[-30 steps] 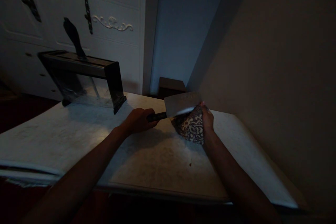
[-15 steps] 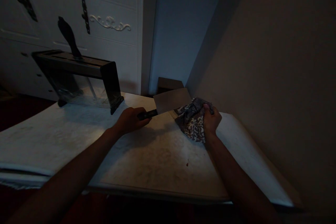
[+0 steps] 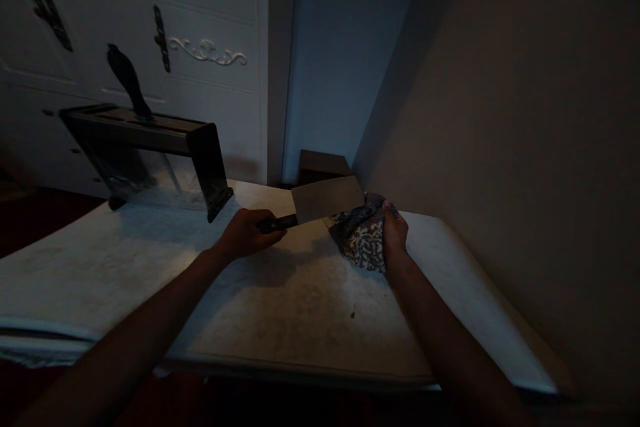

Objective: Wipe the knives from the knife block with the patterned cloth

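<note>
My left hand (image 3: 249, 233) is closed around the black handle of a cleaver (image 3: 327, 199), whose broad metal blade points to the right above the table. In my right hand (image 3: 395, 230) is a bunched patterned cloth (image 3: 364, 233), gripped with the thumb on top. The cloth touches the far end of the blade and hides its tip and part of its lower edge. Both hands are over the right half of the light-covered table (image 3: 300, 320).
A dark knife block (image 3: 203, 167) with clear sides stands at the table's left, one black-handled tool (image 3: 129, 80) upright in it. A brown box (image 3: 324, 163) is behind the table. White cabinets (image 3: 215, 100) rise at the back; a wall (image 3: 525, 147) borders the right.
My right hand has shifted slightly left along the blade with the cloth, its thumb turned a little. The cleaver stays in my left hand. The whole view has tilted slightly.
</note>
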Demonstrator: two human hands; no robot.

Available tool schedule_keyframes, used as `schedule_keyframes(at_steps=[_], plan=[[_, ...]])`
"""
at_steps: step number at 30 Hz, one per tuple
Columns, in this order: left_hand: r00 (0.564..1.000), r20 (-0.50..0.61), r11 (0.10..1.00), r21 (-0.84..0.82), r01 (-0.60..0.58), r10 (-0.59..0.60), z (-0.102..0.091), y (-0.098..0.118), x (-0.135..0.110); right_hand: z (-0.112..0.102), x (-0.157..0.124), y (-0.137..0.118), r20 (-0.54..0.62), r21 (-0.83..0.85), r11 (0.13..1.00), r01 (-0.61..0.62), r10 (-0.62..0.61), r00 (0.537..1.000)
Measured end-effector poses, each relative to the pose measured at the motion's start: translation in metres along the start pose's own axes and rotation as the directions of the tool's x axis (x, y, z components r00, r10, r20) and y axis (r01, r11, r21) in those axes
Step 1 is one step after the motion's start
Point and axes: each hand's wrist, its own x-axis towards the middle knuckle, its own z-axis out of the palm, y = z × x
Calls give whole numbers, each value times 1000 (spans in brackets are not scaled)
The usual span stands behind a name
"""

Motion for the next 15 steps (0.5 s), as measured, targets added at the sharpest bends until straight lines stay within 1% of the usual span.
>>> schedule_keyframes(at_steps=[2,4,6,8,11,15], plan=[[1000,-6,1000,-12,-10,10,0,0,0,0,0,2,16,53,998,-21,20,1000],[1000,12,1000,-11,-19,19,0,0,0,2,-2,4,75,150,988,-46,35,997],[999,37,1000,1,-25,25,1,0,-1,6,-5,6,190,273,956,-105,53,980],[998,55,1000,10,-29,28,3,0,-1,9,-8,6,312,364,912,-190,72,947],[998,59,999,22,-36,35,4,0,-3,11,-9,7,440,399,870,-289,95,893],[996,71,998,28,-56,54,5,-1,-4,9,-5,9,514,388,855,-344,109,851]])
